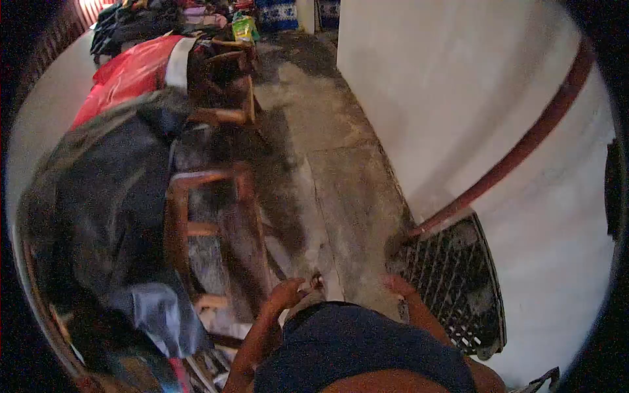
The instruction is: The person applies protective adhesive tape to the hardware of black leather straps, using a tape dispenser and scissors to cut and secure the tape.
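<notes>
My left hand [287,295] hangs low in front of my body, its fingers loosely apart, with nothing seen in it. To its left stands a wooden frame [247,183] like a chair's, its bars around a gap. My right hand [401,287] hangs at my other side, smeared by motion, and I cannot tell how its fingers lie. Just right of that hand, a black lattice panel [452,281] leans against the white wall. Dark blue clothing [360,347] on my body fills the bottom middle.
Dark cloth [105,196] and red cloth [137,72] drape along the left. Behind them is another wooden frame [249,101], with piled clothes [134,29] beyond. A worn concrete floor [334,170] runs ahead beside the white wall [458,78], crossed by a reddish-brown strip [524,147].
</notes>
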